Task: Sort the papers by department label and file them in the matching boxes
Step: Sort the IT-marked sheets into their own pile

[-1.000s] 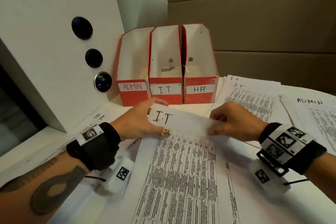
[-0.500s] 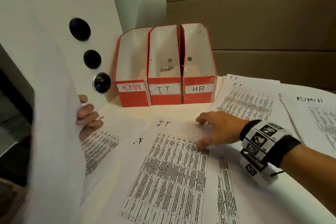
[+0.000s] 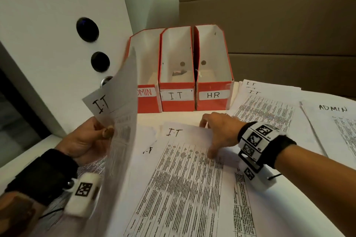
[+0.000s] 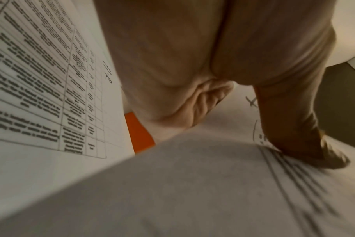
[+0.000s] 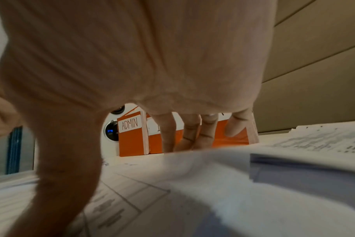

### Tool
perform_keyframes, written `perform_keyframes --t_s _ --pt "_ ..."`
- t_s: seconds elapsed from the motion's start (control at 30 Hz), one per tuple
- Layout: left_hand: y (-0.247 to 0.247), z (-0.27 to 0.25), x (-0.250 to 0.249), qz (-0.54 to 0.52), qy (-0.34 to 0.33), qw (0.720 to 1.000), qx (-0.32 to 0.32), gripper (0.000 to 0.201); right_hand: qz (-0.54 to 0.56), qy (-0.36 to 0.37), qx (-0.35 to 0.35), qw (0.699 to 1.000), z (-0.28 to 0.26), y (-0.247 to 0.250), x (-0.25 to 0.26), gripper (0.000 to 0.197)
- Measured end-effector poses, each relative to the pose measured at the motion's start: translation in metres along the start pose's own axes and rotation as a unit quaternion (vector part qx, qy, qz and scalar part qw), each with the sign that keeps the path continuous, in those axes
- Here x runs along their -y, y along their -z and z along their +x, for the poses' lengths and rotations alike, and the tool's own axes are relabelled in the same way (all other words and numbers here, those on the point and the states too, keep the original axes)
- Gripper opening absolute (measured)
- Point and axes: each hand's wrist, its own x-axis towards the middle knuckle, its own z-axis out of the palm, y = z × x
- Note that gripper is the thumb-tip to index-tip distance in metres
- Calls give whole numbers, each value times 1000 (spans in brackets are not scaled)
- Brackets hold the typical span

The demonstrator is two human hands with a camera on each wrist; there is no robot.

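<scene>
Three orange file boxes stand in a row at the back: ADMIN (image 3: pixel 144 100), I.T (image 3: pixel 178 102) and HR (image 3: pixel 212 102). My left hand (image 3: pixel 104 131) pinches a printed sheet marked I.T (image 3: pixel 120 121) near its top corner and holds it upright, left of the boxes and partly covering the ADMIN label. The thumb (image 4: pixel 298 128) lies on the sheet's (image 4: pixel 172 192) printed side. My right hand (image 3: pixel 217 132) arches over another I.T sheet (image 3: pixel 183 169) lying flat. Its fingers (image 5: pixel 192 136) touch the sheet's top edge and the thumb presses on the print.
More I.T sheets (image 3: pixel 269 106) lie stacked right of the HR box, with an ADMIN stack (image 3: pixel 337 121) further right. An HR sheet (image 4: pixel 51 80) lies under my left hand. A white panel with round black knobs (image 3: pixel 87 29) rises at the left.
The left hand lifted the top I.T sheet off the pile, swung it left, and now holds it upright nearer the boxes. The right hand let go and settled on the I.T sheet beneath.
</scene>
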Motion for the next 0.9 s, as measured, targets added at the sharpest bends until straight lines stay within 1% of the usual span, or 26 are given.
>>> perform_keyframes --t_s 0.07,0.1,0.13,0.17,0.2,0.23,0.27,0.3,0.33,0.37,0.4,0.43,0.5,0.57,0.67,0.7,0.77,0.83,0.9 --pt "-2 -6 -1 -35 7 998 43 36 51 22 -63 996 1 1 -4 46" --pt "-3 -8 -2 -43 11 998 36 37 85 35 -91 992 0 3 -7 32" --pt "-2 -9 -2 -37 5 999 26 40 114 48 -112 986 -2 5 -9 23" --pt "3 -11 -7 -31 22 999 0 46 134 59 -125 981 -5 9 -11 18" --pt "7 -13 -7 -8 15 1000 -12 48 146 67 -135 978 -8 12 -13 15" --pt "3 -14 -6 31 18 999 -22 43 155 75 -141 975 -12 16 -14 14" --pt "0 -14 1 73 24 997 -15 37 165 81 -147 972 -16 19 -15 13" --pt "-3 -14 4 135 50 989 -23 37 175 88 -151 969 -20 23 -14 12" --pt "-6 -16 7 214 53 975 -36 40 184 95 -153 966 -24 27 -13 12" --pt "-13 -16 10 269 56 961 -40 41 189 103 -153 964 -27 31 -11 11" --pt "-20 -13 12 306 60 949 -36 38 189 108 -154 964 -30 35 -9 12" --pt "-28 -11 15 345 77 935 -13 36 181 112 -155 965 -33 39 -7 13" --pt "-35 -6 21 415 122 901 -2 49 147 115 -161 969 -35 44 -5 20" --pt "-38 -2 24 440 163 883 -5 55 120 97 -175 972 -36 45 -7 21" --pt "-47 -4 25 487 205 849 20 45 103 56 -193 974 -39 40 -21 19" --pt "-50 -5 25 500 216 838 25 45 95 40 -199 975 -41 39 -27 18" --pt "-55 -9 24 498 224 837 30 56 94 18 -211 973 -46 39 -40 18" --pt "-60 -11 23 496 223 838 27 67 127 14 -217 968 -55 44 -46 19" --pt "-64 -10 23 492 221 841 27 67 182 34 -203 962 -67 50 -42 16"
